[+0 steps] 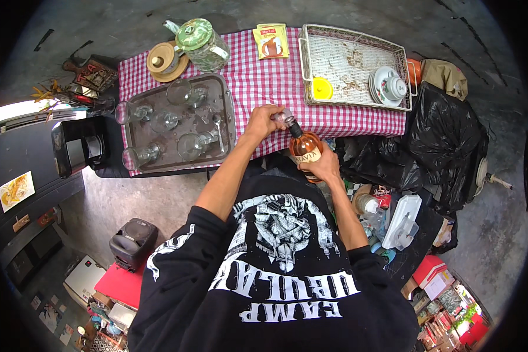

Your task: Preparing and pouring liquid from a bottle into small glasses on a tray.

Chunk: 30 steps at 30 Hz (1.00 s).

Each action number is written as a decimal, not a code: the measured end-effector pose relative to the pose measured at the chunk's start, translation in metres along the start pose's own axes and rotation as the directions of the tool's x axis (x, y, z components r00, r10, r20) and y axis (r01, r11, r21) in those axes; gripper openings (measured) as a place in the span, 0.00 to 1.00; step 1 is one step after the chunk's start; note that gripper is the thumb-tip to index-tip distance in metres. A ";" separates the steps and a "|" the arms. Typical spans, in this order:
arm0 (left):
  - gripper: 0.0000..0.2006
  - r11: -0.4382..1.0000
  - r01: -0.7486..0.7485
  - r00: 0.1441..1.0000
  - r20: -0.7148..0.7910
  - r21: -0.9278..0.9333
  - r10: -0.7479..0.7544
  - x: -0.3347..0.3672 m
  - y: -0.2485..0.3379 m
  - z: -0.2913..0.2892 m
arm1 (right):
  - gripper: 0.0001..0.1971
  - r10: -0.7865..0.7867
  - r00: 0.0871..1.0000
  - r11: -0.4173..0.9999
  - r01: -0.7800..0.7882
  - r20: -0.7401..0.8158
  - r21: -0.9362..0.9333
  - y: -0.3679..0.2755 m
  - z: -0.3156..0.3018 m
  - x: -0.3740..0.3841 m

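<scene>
My right hand [324,166] is wrapped round a bottle [306,144] of amber liquid with a dark neck and a pale label. The bottle tilts away from me, its neck pointing up and to the left. At the bottle's mouth, my left hand [266,121] pinches a small clear glass [283,117]. Whether glass and bottle touch, I cannot tell. To the left of that hand a brown tray [176,165] carries several clear stemmed glasses [192,145], some lying on their sides, and a metal spoon [219,132].
A red-and-white checked cloth [252,82] covers the table. Behind the brown tray stand a green teapot [202,47] and a wooden lidded pot [163,60]. Yellow packets [271,42] lie near a white wicker tray [340,56] with stacked crockery [387,85]. Black plastic bags [446,129] bulge at right.
</scene>
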<state>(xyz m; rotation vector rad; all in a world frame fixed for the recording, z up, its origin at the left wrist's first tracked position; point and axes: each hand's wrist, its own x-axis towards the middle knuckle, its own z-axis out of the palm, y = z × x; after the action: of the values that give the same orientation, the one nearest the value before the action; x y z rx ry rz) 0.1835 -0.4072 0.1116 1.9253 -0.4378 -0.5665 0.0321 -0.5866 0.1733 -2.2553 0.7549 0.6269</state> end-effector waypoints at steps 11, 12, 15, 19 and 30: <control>0.30 1.000 -0.002 1.000 0.006 -0.004 0.002 0.001 -0.004 0.002 | 0.43 -0.009 1.000 1.000 0.010 -0.010 0.023 0.002 0.001 0.000; 0.30 1.000 -0.003 1.000 0.001 -0.006 0.003 0.001 -0.006 0.002 | 0.43 -0.011 1.000 1.000 0.011 -0.009 0.023 0.002 0.001 0.000; 0.30 1.000 -0.001 1.000 0.002 0.010 0.001 0.001 -0.003 0.001 | 0.43 0.001 1.000 1.000 -0.001 0.006 0.017 0.002 0.000 0.001; 0.30 1.000 -0.003 1.000 -0.006 0.015 0.003 0.001 -0.003 0.002 | 0.43 -0.005 1.000 1.000 0.005 0.011 0.024 0.002 0.000 0.001; 0.31 1.000 0.019 1.000 0.007 -0.008 -0.019 0.000 -0.003 0.001 | 0.43 0.003 1.000 1.000 -0.003 0.012 0.020 0.000 -0.002 0.000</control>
<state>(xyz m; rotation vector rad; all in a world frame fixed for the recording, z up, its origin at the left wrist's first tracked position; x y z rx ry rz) 0.1834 -0.4070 0.1082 1.9217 -0.4217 -0.5865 0.0324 -0.5876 0.1745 -2.2306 0.7557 0.6305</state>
